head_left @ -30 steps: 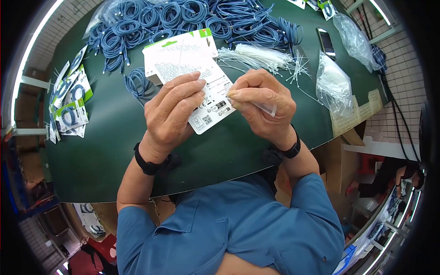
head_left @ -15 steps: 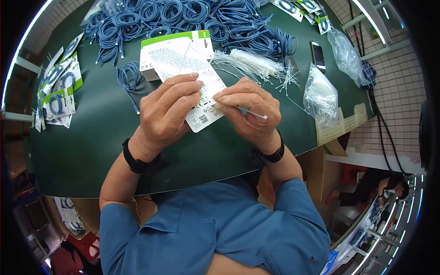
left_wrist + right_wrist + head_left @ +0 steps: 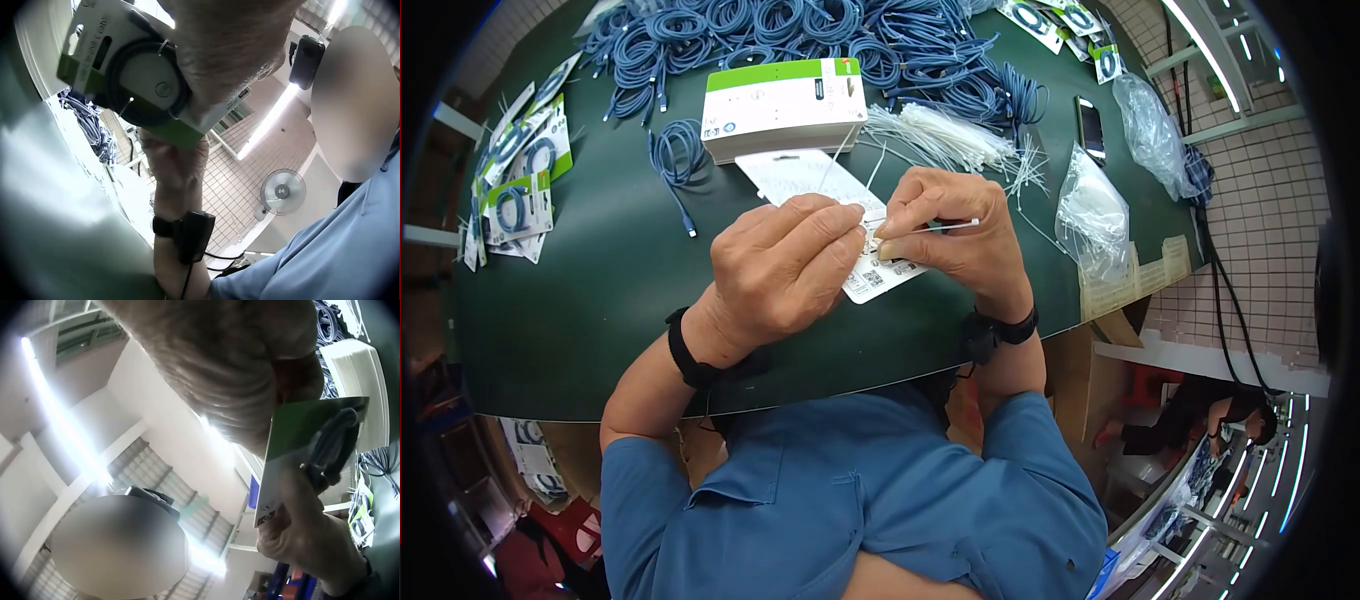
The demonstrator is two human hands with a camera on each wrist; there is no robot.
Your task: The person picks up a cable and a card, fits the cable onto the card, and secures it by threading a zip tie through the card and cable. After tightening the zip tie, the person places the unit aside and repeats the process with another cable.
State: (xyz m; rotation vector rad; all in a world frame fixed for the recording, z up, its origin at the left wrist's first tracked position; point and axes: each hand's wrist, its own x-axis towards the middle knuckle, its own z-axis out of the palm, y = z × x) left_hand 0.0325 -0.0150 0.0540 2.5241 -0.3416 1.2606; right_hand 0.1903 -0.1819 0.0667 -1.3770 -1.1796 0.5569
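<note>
My left hand [image 3: 785, 265] grips a white printed packaging card [image 3: 785, 178], its back turned up. On the card's other face, a coiled dark blue cable [image 3: 115, 81] lies against the green and white print. With thumb and fingertips, my right hand [image 3: 960, 230] pinches a thin white cable tie [image 3: 955, 226] at the back of the card; the tie's head end sticks out to the right. White tie tails [image 3: 877, 167] rise from the card between the two hands. The fingertips of both hands nearly meet and hide where the ties pass through.
Behind the hands stands a stack of cards [image 3: 775, 105], with one coiled cable [image 3: 675, 155] to its left. Many blue cables [image 3: 800, 30] heap at the back. Loose cable ties [image 3: 950, 135], a phone [image 3: 1090, 128] and a bag of ties [image 3: 1092, 215] lie right. Packed cards [image 3: 520, 210] lie left.
The held card has tilted flatter and moved down, away from the stack. My right fingertips have come closer to the left ones, and tie tails now stand up between them.
</note>
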